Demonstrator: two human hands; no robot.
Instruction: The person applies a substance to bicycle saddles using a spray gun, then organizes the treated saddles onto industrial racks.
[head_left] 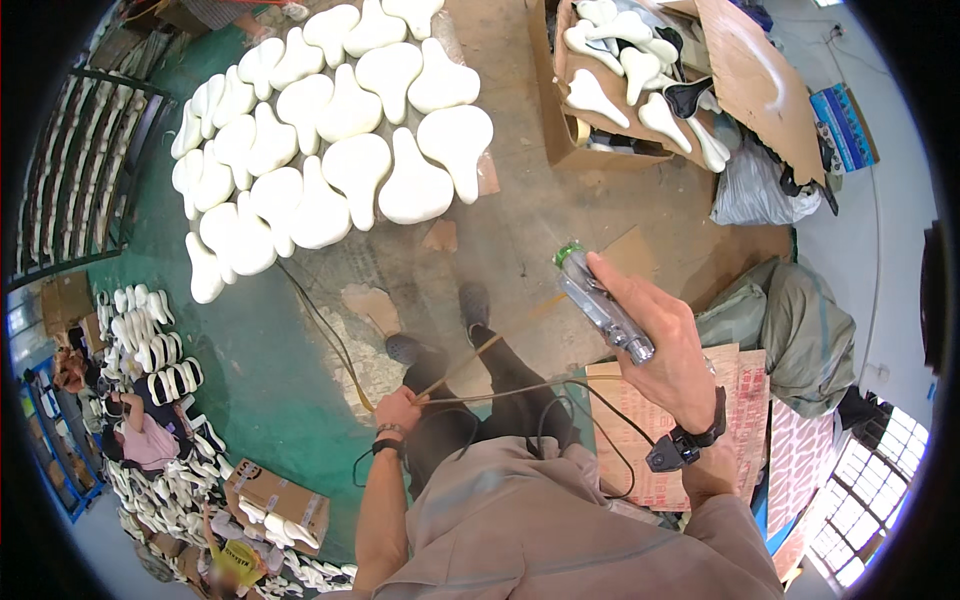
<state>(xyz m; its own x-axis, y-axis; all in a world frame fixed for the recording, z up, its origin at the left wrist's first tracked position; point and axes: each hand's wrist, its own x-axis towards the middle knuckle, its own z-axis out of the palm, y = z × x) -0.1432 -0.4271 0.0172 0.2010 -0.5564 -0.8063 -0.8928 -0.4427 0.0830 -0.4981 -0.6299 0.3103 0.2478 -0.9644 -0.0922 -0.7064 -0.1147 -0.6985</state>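
Observation:
My right hand (660,340) is closed around a silver spray gun (603,305) with a green nozzle end, held up at the right of my body. The nozzle points up and left, towards several rows of white bicycle saddle pads (357,175) laid on the floor ahead. Low in front of my legs, my left hand (398,412) is wrapped round a thin brownish hose (480,396). From there one stretch of hose runs right, towards my right forearm, and another trails across the floor to the saddle pads. Where the hose joins the gun is hidden.
A cardboard box (570,155) of loose saddles stands ahead right, beside a silvery bag (760,190). Flattened cardboard (640,450) lies at my right. A rack of saddles (75,170) stands far left. Two people work among saddle piles (150,490) at lower left, near a box (310,500).

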